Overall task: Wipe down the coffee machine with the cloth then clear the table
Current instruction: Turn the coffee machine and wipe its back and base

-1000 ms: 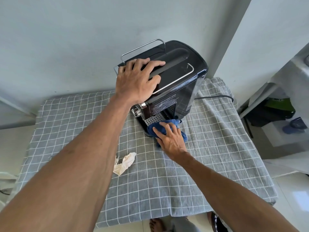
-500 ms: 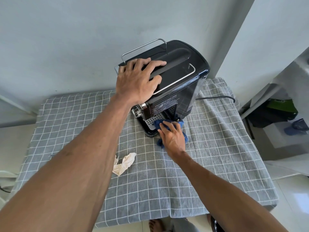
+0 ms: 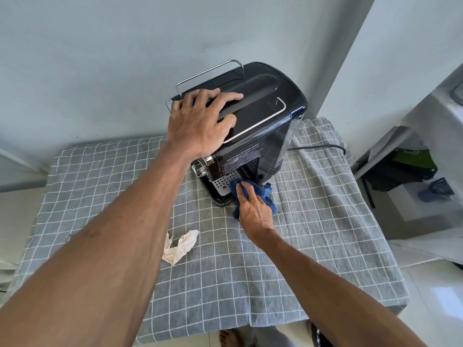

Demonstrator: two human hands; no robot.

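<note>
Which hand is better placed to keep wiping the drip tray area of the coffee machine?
The right hand: it already presses the blue cloth against the drip tray at the machine's base. The left hand lies flat on top of the coffee machine, bracing it.

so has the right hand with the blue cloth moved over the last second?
Yes. The right hand with the blue cloth slid right along the perforated metal drip tray, toward the black coffee machine's right side.

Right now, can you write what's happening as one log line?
left hand: flat on coffee machine top | right hand: pressing blue cloth on drip tray | crumpled tissue: on table
</note>
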